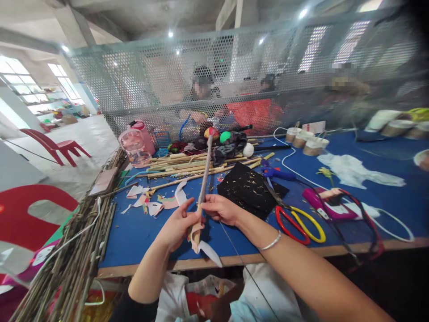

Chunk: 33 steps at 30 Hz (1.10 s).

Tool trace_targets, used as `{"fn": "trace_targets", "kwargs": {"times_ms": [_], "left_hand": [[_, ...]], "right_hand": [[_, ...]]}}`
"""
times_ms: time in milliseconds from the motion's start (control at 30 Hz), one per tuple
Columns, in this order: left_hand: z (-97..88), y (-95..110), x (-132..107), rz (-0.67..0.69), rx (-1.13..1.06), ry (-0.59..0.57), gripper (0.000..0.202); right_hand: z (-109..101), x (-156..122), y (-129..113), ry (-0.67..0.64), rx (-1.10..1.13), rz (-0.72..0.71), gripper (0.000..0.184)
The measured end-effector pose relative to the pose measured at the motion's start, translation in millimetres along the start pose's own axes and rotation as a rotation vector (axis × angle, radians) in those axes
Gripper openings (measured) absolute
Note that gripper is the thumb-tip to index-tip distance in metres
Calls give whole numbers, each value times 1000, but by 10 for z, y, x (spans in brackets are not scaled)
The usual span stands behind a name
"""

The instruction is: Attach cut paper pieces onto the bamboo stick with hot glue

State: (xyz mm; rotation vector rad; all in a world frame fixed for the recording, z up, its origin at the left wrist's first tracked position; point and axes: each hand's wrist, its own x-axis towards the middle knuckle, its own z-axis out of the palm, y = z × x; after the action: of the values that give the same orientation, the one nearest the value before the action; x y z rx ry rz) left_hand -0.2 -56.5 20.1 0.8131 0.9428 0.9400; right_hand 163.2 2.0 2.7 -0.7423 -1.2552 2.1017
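Note:
My left hand [181,224] holds the lower part of an upright stick [207,167], its thumb on the stick and its index finger stretched out. My right hand [221,210] pinches the same stick just above, from the right. The stick looks greyish along its upper length, with a pale strip [197,233] around its lower end. A white paper-like piece [210,253] hangs by that end, over the table edge. A thin dark line runs from near my right hand down toward my lap. Paper scraps [154,208] lie left of the stick.
Scissors [300,223] with red and yellow handles lie right of a black cloth [250,188]. Farther right is a purple object [330,203] with cords. Thin sticks [181,165], yarn balls [225,137] and a pink bottle [136,145] sit behind. A perforated metal screen [161,85] separates people opposite.

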Motion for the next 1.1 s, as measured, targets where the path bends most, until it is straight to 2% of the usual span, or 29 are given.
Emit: {"fn": "trace_targets", "kwargs": {"times_ms": [100, 167, 267, 367, 500, 567, 633, 733, 800, 900, 1000, 1100], "left_hand": [[-7, -25, 10, 84, 87, 47, 96], [18, -26, -7, 103, 68, 38, 97], [72, -16, -44, 60, -32, -23, 93], [86, -20, -45, -11, -69, -41, 90], [19, -52, 26, 72, 114, 107, 76], [-16, -59, 58, 131, 223, 142, 76], [-27, -50, 67, 159, 256, 121, 84], [7, -18, 35, 161, 153, 75, 97], [38, 2, 1, 112, 43, 46, 97], [52, 18, -36, 9, -48, 23, 92], [24, 22, -42, -50, 25, -7, 89], [1, 26, -38, 41, 138, 0, 96]], "right_hand": [[-13, 8, -10, 6, 18, 1, 31], [-29, 8, -15, -30, 50, 12, 30], [-44, 4, -13, -77, 84, 13, 32], [-38, 3, 7, -18, 40, -1, 33], [-19, 24, 36, 49, -27, 6, 32], [-18, 34, 39, 62, -40, -5, 33], [-24, 36, 32, 54, -32, -6, 33], [-41, 20, 10, -32, 38, 16, 33], [-47, 7, -2, -92, 78, 25, 34], [-44, 5, 2, -83, 62, 10, 32], [-36, 23, 22, -26, 8, -13, 30], [-31, 33, 24, -5, -3, -16, 29]]}}
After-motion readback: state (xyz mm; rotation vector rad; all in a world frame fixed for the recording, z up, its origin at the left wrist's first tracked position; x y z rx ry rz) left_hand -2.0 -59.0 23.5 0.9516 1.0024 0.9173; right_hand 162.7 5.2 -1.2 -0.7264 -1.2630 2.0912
